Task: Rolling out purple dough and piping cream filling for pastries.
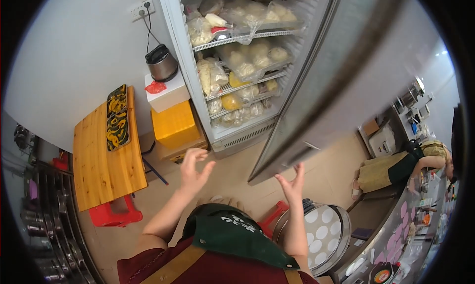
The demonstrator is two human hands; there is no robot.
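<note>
I stand in front of an upright freezer (pixel 198 86) whose grey door (pixel 316 86) is swung open toward me. Its wire shelves hold several clear bags of pale and yellow dough pieces (pixel 247 56). My left hand (pixel 193 168) is raised in the air, fingers spread, holding nothing. My right hand (pixel 293 185) is also up with fingers apart, close to the lower edge of the open door, touching nothing I can see. A round metal steamer tray (pixel 341 234) with white round pieces sits by my right hip.
A wooden table (pixel 99 165) at left carries two dark trays of yellow-green slices (pixel 117 118). Beside the freezer a cooker (pixel 161 62) sits on a white box over a yellow box (pixel 174 123). Red stools (pixel 111 216) stand below. Another person (pixel 420 160) bends over a counter at right.
</note>
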